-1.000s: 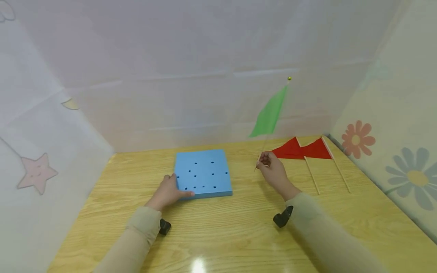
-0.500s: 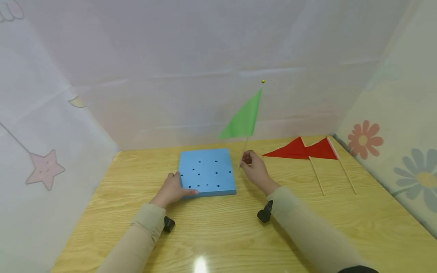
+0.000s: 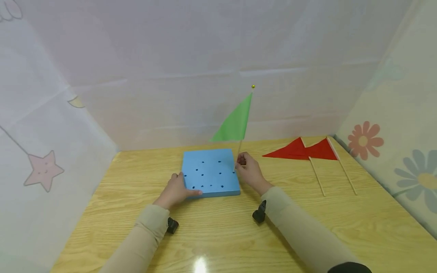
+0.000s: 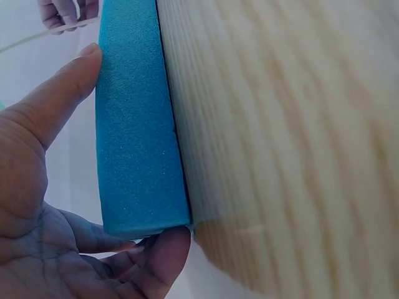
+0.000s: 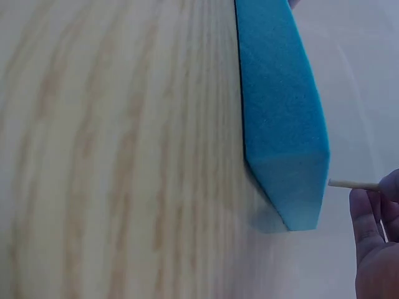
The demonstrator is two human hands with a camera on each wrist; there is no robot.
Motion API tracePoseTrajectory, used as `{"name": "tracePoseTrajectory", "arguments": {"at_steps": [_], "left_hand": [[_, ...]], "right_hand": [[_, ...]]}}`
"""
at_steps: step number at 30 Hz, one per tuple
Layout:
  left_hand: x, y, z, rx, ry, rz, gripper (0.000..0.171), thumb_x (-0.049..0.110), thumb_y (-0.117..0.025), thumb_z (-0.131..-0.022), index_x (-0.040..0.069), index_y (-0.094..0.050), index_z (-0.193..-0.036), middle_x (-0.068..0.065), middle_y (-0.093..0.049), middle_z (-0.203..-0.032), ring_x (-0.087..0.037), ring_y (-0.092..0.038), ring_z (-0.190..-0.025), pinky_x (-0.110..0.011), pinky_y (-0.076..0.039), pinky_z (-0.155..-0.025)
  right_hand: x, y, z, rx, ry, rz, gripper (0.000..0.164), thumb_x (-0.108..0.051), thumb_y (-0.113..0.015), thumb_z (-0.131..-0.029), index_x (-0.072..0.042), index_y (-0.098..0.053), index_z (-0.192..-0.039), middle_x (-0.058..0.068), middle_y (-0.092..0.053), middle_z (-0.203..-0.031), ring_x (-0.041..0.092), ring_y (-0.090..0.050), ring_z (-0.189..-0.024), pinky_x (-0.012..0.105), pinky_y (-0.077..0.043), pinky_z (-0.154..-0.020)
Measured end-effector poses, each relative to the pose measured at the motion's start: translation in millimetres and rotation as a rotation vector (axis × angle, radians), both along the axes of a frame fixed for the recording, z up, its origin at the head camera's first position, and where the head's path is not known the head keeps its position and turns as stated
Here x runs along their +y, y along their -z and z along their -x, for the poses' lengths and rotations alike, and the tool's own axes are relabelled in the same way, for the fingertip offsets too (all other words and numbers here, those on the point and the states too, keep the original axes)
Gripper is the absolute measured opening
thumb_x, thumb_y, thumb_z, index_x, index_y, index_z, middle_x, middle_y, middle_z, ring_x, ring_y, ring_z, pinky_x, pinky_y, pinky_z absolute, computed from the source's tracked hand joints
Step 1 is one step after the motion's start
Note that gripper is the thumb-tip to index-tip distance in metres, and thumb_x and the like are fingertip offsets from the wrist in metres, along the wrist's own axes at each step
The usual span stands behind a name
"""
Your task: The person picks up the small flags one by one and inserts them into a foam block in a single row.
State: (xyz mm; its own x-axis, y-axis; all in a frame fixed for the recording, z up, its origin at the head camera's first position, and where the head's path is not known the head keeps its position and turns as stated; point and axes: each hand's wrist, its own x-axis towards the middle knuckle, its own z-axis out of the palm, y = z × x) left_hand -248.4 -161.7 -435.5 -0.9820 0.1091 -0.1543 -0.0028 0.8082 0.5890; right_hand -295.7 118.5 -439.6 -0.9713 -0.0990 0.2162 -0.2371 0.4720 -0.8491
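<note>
A blue foam block (image 3: 211, 159) with several small holes lies flat on the wooden table. My left hand (image 3: 173, 192) holds its near left corner, thumb along the front edge and fingers at the left side. In the left wrist view the thumb (image 4: 72, 81) touches the block's top edge while fingertips bend at its corner. My right hand (image 3: 252, 174) pinches the stick of a green pennant flag (image 3: 235, 123) low down, with the flag nearly upright and a gold bead on top. The stick's lower end (image 5: 340, 183) is right at the block's top face, beside a hole near the right edge.
Two red pennant flags (image 3: 293, 149) (image 3: 322, 149) lie overlapping on the table (image 3: 280, 235) at the right, their sticks pointing toward the front. A pale cloth with printed flowers and a star hangs around the table's back and sides.
My right hand has carried the green flag leftward from beside the red flags to the block's right edge, lowering it slightly. The left hand stays on the block, which shifts slightly rightward in view.
</note>
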Motion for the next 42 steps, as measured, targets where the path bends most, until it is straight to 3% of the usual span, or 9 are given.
{"name": "tracePoseTrajectory", "arguments": {"at_steps": [12, 26, 42], "left_hand": [[-0.7, 0.7, 0.8, 0.010, 0.007, 0.000, 0.119, 0.049, -0.088, -0.081, -0.019, -0.023, -0.154, -0.042, -0.033, -0.150, -0.054, -0.040, -0.138, -0.060, -0.038, -0.111], [-8.8, 5.8, 3.1, -0.009, 0.041, -0.176, 0.119, 0.027, -0.090, -0.082, -0.017, -0.010, -0.157, -0.040, -0.020, -0.159, -0.054, -0.026, -0.146, -0.061, -0.025, -0.118], [-8.3, 5.2, -0.1, -0.030, 0.013, -0.170, 0.117, 0.028, -0.090, -0.083, -0.017, -0.011, -0.157, -0.039, -0.020, -0.160, -0.054, -0.025, -0.146, -0.060, -0.025, -0.118]], "right_hand": [[-2.5, 2.9, -0.3, -0.018, 0.003, -0.040, 0.016, 0.000, -0.058, -0.101, 0.005, -0.056, -0.116, 0.019, -0.062, -0.111, 0.035, -0.060, -0.110, 0.048, -0.053, -0.096], [-3.4, 7.7, -0.7, -0.027, 0.002, -0.081, 0.014, 0.001, -0.060, -0.100, 0.003, -0.057, -0.114, 0.019, -0.064, -0.112, 0.035, -0.062, -0.110, 0.048, -0.053, -0.097], [-1.4, 7.1, -4.0, -0.045, 0.012, -0.095, 0.017, -0.001, -0.062, -0.100, 0.003, -0.058, -0.116, 0.018, -0.065, -0.113, 0.035, -0.063, -0.110, 0.047, -0.053, -0.096]]}}
